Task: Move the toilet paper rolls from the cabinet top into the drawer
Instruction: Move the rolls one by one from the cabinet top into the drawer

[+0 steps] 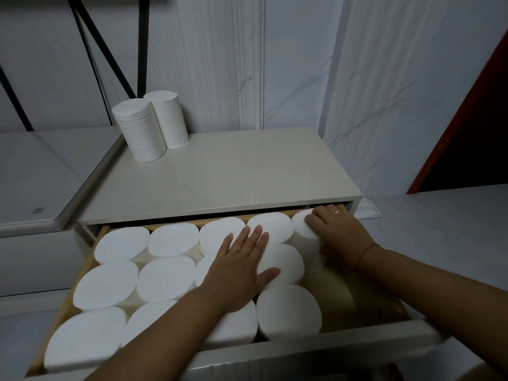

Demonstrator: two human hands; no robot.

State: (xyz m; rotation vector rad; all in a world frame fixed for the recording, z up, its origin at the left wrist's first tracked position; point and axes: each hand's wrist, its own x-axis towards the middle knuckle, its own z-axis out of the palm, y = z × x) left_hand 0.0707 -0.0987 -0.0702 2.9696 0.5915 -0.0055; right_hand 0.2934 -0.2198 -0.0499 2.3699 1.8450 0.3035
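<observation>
Two white toilet paper rolls (148,125) stand upright, touching, at the back left of the cream cabinet top (220,177). Below it the drawer (330,345) is pulled out and holds several upright white rolls packed in rows. My left hand (239,268) lies flat, fingers spread, on the tops of the middle rolls. My right hand (338,232) grips the roll (302,224) in the drawer's back right corner, fingers over its top and side. A bare strip of wooden drawer floor (338,295) shows along the right side.
A white surface (33,174) adjoins the cabinet on the left, with black straps against the wall above it. White sheeting covers the wall behind. A red-edged dark opening (467,144) lies at the far right.
</observation>
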